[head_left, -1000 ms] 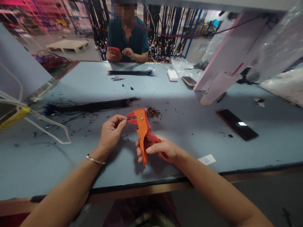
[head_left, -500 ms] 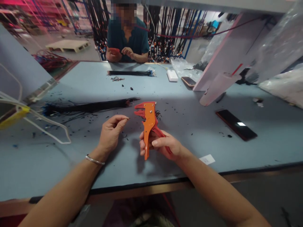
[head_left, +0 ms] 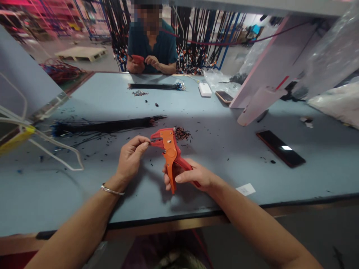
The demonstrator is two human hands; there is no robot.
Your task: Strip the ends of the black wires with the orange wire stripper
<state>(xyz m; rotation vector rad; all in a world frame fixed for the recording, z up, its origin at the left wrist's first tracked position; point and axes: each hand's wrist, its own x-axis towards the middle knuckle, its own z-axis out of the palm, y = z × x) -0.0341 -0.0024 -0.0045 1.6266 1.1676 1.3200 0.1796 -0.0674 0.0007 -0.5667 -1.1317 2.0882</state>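
Observation:
An orange and red wire stripper (head_left: 170, 153) is gripped by its handles in my right hand (head_left: 198, 175), its jaws pointing left. Between thumb and forefinger, my left hand (head_left: 131, 155) pinches a thin dark wire (head_left: 153, 141). The wire's tip lies in the stripper's jaw opening, and my fingertips are right beside the jaws. Most of this wire is hidden by my hand. Behind my left hand lies a long bundle of black wires (head_left: 112, 126). A heap of short dark clippings (head_left: 182, 133) sits just behind the stripper's head.
A dark phone (head_left: 280, 147) and a white paper slip (head_left: 245, 189) lie to the right. Further back are a cup (head_left: 254, 106) with a red straw, a white box (head_left: 205, 90) and another wire bundle (head_left: 155, 86). A co-worker (head_left: 151, 46) sits opposite, holding something red. White cables (head_left: 56, 145) loop at left.
My right hand has brought the stripper left and slightly down, so its jaws now surround the wire tip. The clippings heap shows more fully. My left hand has barely moved.

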